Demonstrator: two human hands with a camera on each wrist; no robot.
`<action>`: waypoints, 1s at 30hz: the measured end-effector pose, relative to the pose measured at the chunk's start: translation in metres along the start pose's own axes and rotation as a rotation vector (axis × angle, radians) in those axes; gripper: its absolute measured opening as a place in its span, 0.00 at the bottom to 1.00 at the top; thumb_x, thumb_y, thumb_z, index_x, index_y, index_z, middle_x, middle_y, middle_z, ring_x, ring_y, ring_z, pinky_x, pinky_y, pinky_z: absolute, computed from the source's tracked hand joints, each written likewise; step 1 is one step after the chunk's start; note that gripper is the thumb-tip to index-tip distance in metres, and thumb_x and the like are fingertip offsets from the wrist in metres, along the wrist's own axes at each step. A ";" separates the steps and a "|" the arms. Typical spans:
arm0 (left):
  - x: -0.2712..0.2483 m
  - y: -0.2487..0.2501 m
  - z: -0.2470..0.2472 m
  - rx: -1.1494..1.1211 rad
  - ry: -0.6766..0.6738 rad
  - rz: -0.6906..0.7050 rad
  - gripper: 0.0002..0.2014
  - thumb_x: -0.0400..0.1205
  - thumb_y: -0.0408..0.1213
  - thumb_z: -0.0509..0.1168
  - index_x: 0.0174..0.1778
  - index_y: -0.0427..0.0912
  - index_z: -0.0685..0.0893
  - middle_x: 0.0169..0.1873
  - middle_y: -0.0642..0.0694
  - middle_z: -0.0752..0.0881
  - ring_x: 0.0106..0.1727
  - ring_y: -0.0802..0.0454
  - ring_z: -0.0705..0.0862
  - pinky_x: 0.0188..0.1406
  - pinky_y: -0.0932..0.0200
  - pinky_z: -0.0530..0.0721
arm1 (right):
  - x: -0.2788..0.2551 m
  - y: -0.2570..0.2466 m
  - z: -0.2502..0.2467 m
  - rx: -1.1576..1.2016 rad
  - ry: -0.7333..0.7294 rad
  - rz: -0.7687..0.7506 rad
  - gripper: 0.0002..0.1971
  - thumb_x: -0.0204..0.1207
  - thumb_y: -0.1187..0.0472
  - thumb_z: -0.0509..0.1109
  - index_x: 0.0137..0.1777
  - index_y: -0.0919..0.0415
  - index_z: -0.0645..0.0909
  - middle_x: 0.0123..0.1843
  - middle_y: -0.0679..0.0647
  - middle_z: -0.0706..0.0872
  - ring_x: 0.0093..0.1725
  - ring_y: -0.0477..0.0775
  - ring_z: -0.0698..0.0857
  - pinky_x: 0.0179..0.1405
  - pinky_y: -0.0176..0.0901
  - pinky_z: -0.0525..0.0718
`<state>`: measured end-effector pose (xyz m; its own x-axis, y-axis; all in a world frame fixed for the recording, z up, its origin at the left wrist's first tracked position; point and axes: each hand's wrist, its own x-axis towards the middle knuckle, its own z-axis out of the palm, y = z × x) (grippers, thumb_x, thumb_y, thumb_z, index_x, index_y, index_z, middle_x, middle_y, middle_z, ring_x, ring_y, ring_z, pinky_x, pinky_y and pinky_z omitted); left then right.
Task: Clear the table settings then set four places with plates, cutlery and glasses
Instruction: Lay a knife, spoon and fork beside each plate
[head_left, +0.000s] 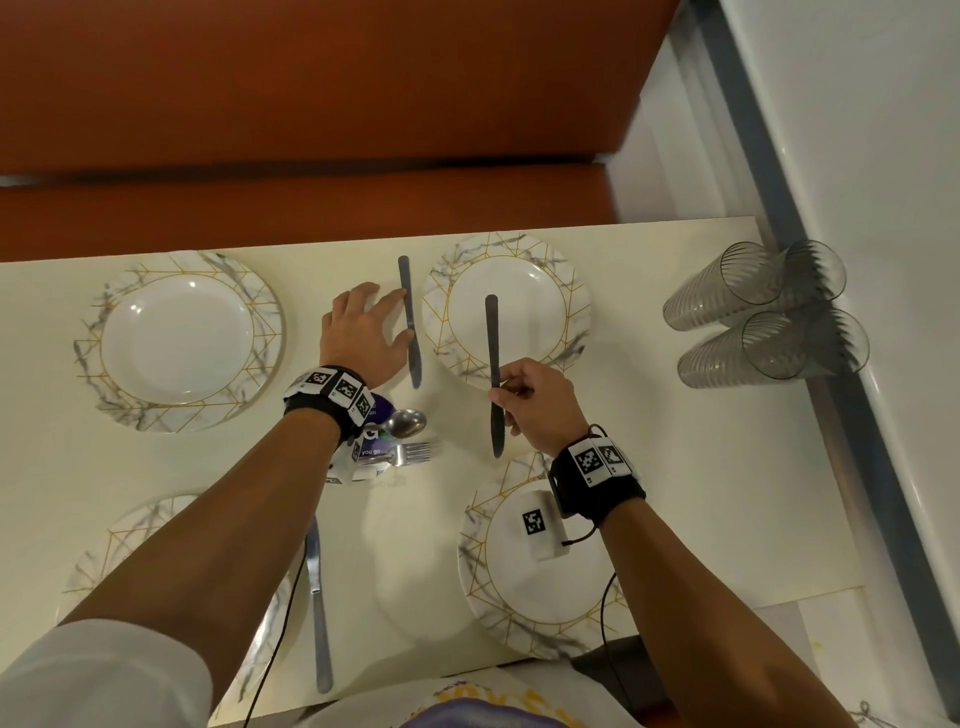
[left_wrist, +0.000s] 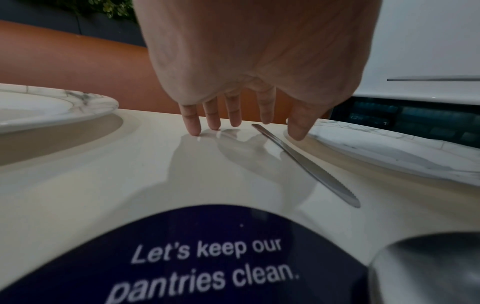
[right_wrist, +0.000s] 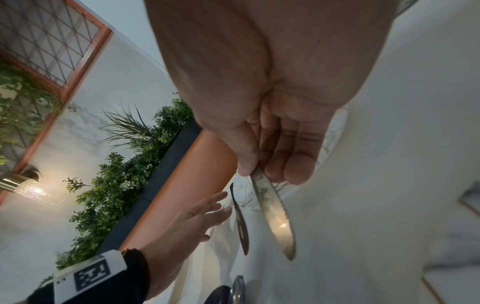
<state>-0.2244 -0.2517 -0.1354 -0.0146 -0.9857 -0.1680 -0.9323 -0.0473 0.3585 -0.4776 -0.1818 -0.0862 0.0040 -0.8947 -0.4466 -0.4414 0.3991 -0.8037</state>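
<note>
Four marble-patterned plates sit on the cream table (head_left: 675, 467): far left (head_left: 182, 343), far right (head_left: 519, 280), near left (head_left: 98, 561) under my arm, near right (head_left: 540, 608). A knife (head_left: 410, 322) lies between the two far plates. My left hand (head_left: 397, 317) is open, fingertips (left_wrist: 193, 127) on the table, and the knife's handle (left_wrist: 270, 135) runs between forefinger and thumb. My right hand (head_left: 501, 395) pinches a second knife (head_left: 492, 353) at mid-length, held above the far right plate's near rim, blade (right_wrist: 275, 216) towards me.
A third knife (head_left: 318, 597) lies beside the near left plate. A spoon (head_left: 406, 422) and fork (head_left: 413, 452) rest on a purple sign (left_wrist: 207, 257) under my left wrist. Several clear ribbed glasses (head_left: 763, 312) stand at the right edge by the wall. An orange bench (head_left: 311, 130) runs along the far side.
</note>
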 end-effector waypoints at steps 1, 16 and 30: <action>-0.004 0.000 -0.002 -0.019 0.019 0.000 0.29 0.82 0.53 0.70 0.81 0.54 0.78 0.79 0.43 0.76 0.79 0.35 0.72 0.72 0.32 0.77 | 0.000 -0.002 0.001 -0.002 -0.006 -0.007 0.06 0.78 0.63 0.77 0.53 0.60 0.85 0.43 0.55 0.90 0.31 0.51 0.87 0.28 0.40 0.87; -0.087 -0.015 -0.046 -0.396 0.254 0.082 0.12 0.88 0.45 0.65 0.64 0.47 0.89 0.57 0.51 0.89 0.57 0.51 0.82 0.59 0.54 0.81 | -0.013 -0.053 0.092 -0.084 -0.068 -0.199 0.09 0.78 0.59 0.76 0.56 0.59 0.85 0.46 0.54 0.91 0.33 0.48 0.85 0.38 0.47 0.87; -0.168 -0.181 -0.117 -0.965 0.170 -0.189 0.14 0.82 0.27 0.73 0.63 0.43 0.90 0.41 0.49 0.92 0.44 0.53 0.92 0.50 0.58 0.89 | -0.085 -0.133 0.283 0.030 -0.095 -0.202 0.09 0.78 0.64 0.75 0.58 0.61 0.87 0.37 0.54 0.90 0.27 0.52 0.86 0.27 0.47 0.86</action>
<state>-0.0110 -0.0962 -0.0650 0.2260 -0.9548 -0.1929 -0.2204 -0.2430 0.9447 -0.1654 -0.1020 -0.0523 0.1745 -0.9349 -0.3091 -0.3966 0.2205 -0.8911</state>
